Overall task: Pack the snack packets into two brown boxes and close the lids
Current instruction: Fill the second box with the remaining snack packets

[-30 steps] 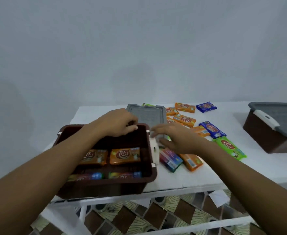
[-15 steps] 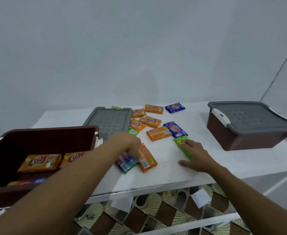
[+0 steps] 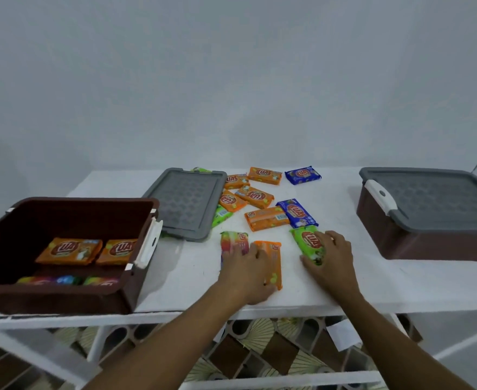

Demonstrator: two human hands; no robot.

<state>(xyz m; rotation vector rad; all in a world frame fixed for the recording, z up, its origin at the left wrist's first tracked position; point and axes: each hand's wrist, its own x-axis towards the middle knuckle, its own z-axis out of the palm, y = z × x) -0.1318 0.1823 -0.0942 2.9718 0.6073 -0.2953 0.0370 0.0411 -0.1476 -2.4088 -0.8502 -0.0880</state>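
White table point(image 3: 400, 288), two brown boxes point(image 3: 48, 298) point(image 3: 428, 246); left grip point(image 3: 245, 274) flat on two packets point(image 3: 233, 240) point(image 3: 274, 249), right grip point(image 3: 333, 263) around one green packet point(image 3: 307, 243)

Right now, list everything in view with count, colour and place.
Open box: one, brown, left.
Boxed packets: two orange, some multicolour, inside it.
Loose lid: one, grey, mid-table.
Closed box: one, brown, grey-lidded, right.
Orange packets: six, loose, centre.
Blue packets: two, centre back.
Green packets: three, by lid and near edge.
Multicolour packet: one, near centre.
Table: one, white.
Left hand: rests on multicolour and orange packets.
Right hand: fingers grip green packet.
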